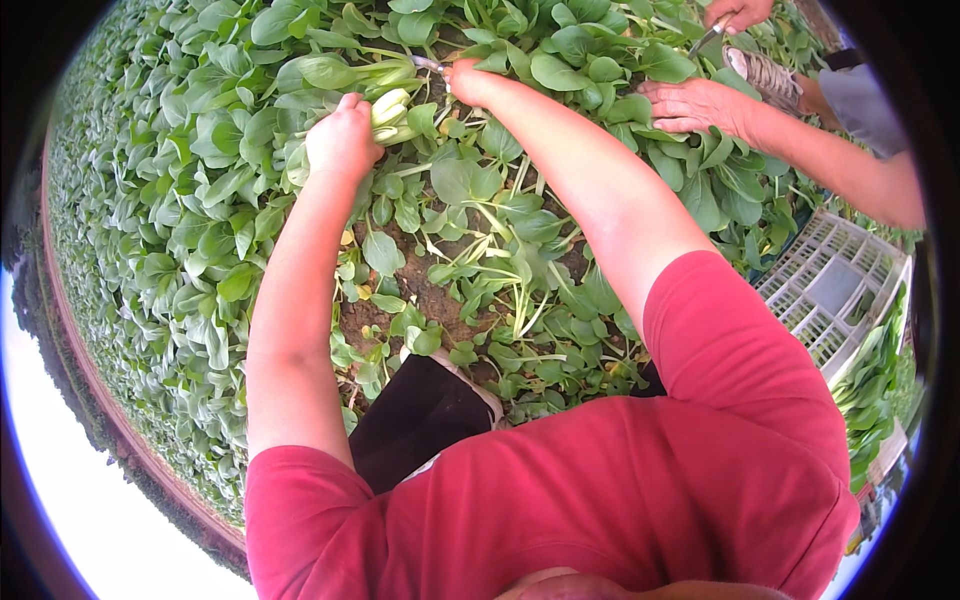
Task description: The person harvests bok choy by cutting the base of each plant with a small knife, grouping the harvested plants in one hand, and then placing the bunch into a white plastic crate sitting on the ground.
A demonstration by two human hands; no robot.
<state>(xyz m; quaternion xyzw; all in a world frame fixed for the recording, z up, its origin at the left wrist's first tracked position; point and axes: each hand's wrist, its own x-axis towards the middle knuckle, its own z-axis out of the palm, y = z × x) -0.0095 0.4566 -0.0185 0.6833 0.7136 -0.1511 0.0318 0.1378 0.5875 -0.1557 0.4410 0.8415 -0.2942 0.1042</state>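
My left hand [343, 141] is closed around a head of bok choy [390, 112], its pale stem bases pointing right. In my right hand [466, 81] is a small knife [427, 64]; most of its handle is hidden by the hand. The metal blade reaches left to the base of another bok choy plant [379, 73], just beyond the held head. Whether the blade touches that stem I cannot tell. Leaves partly cover the fingers of my right hand.
Dense bok choy rows [187, 172] spread to the left. Loose leaves and trimmings [517, 262] lie on the soil [431, 296] before me. At right, a co-worker's hand [694, 109] rests on leaves; the other hand [739, 13] holds a knife [706, 39]. A plastic crate [832, 281] stands below them.
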